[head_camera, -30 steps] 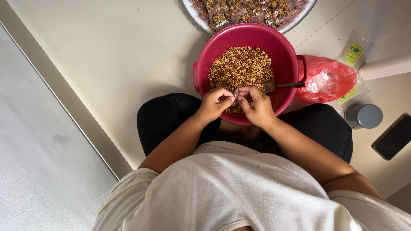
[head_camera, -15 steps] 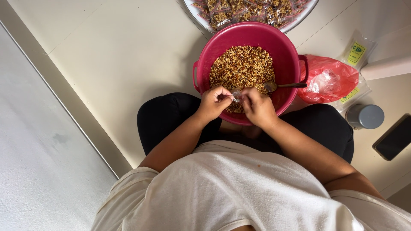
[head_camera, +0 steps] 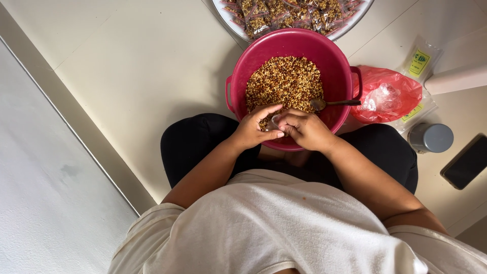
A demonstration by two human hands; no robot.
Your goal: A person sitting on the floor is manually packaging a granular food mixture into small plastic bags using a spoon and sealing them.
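A small clear bag (head_camera: 274,122) is pinched between both hands at the near rim of the pink bowl (head_camera: 243,76), which sits on the floor between the knees. The left hand (head_camera: 253,129) has its grip closed on the bag's left edge, thumb and fingers narrow; the right hand (head_camera: 304,131) is curled on the other edge, so both grips are holding the bag, though how full it is can't be told, it's mostly hidden by fingers. The bowl is loaded with a brown-and-tan mix (head_camera: 285,81), heaped pretty high, so plenty looks left to be packed. A spoon (head_camera: 332,103) is parked in the mix at the right, handle resting on the rim, not held. At the far side, a tray (head_camera: 231,23) is seen stacked with filled little bags (head_camera: 284,12), so a good batch looks done already. To the right, a red plastic bag (head_camera: 388,96), some empty packets (head_camera: 420,61), a grey jar (head_camera: 431,138) and a phone (head_camera: 467,162) are lying untouched.
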